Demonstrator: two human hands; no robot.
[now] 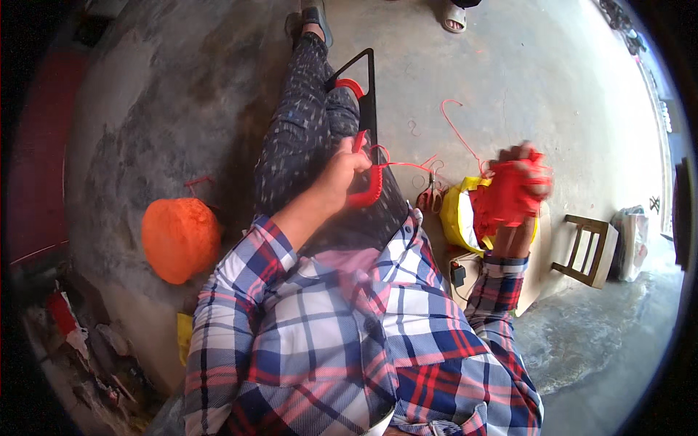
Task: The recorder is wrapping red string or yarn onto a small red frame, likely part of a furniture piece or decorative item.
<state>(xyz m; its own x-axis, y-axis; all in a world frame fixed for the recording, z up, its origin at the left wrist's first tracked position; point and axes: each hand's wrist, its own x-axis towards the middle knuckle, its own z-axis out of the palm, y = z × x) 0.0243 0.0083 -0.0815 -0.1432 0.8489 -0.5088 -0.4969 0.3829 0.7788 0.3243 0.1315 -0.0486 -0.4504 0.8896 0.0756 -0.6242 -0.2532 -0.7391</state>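
Observation:
My left hand [343, 173] is closed around the red handle [372, 190] of a black-framed tool shaped like a hacksaw [373, 94], which lies along my legs. A red cord [411, 165] runs from beside this hand toward the right. My right hand [536, 185], smeared by motion, grips a bundle of red material [507, 195]; whether it is cord or ribbon I cannot tell. Beneath that hand stands a yellow bag [455, 218] with more red stuff inside. Red-handled scissors [430, 199] lie just left of the bag.
An orange round cushion-like object [180, 241] sits on the floor at left. To the right are a small wooden stool [586, 251] on its side and a plastic bag [630, 243]. A looped red cord [458, 127] lies ahead. Another person's sandalled foot [455, 18] shows at the far edge.

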